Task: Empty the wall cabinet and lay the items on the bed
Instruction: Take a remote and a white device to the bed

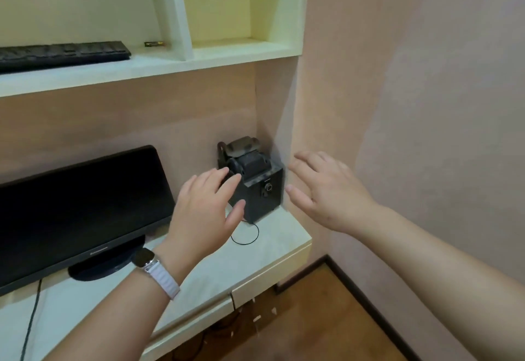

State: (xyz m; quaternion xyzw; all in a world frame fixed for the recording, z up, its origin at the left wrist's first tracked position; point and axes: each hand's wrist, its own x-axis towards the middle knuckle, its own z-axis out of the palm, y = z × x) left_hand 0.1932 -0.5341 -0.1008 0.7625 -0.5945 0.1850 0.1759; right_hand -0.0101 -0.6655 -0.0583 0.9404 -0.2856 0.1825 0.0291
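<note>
A black speaker box (pixel 262 193) with small dark items piled on top (pixel 246 156) stands in the corner of the white desk (pixel 216 269). My left hand (pixel 204 212), with a watch on its wrist, is spread open at the box's left side, fingertips touching or nearly touching the things on top. My right hand (pixel 326 193) is open just right of the box, close to the wall, holding nothing. Above, the white wall cabinet (pixel 181 59) holds a black keyboard (pixel 62 53) and a small battery (pixel 154 44). The bed is out of view.
A black monitor (pixel 79 204) stands on the desk to the left, its cable running down. A thin black wire (pixel 245 237) loops in front of the box. The pink wall (pixel 412 104) closes in on the right. Wooden floor (pixel 326 318) lies below.
</note>
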